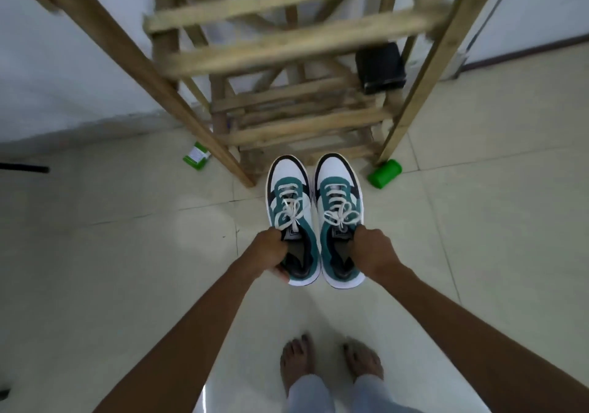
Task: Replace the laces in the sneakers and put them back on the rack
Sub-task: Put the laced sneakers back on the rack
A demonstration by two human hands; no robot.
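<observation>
The left hand (270, 251) grips the collar of the left sneaker (288, 202), fingers curled round it, and the right hand (371, 251) grips the right sneaker (339, 202) the same way. The 2 laced sneakers hang side by side above the tiled floor (478, 221), toes toward the wooden rack (296, 119).

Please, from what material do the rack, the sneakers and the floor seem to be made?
Rack: unpainted pale wood, judging by its rough, grainy slats. Left sneaker and right sneaker: white panels that look like smooth leather or synthetic, teal parts matte and suede-like, laces apparently woven fabric. Floor: glossy pale tiles, probably ceramic, with grout lines and light reflections.
</observation>
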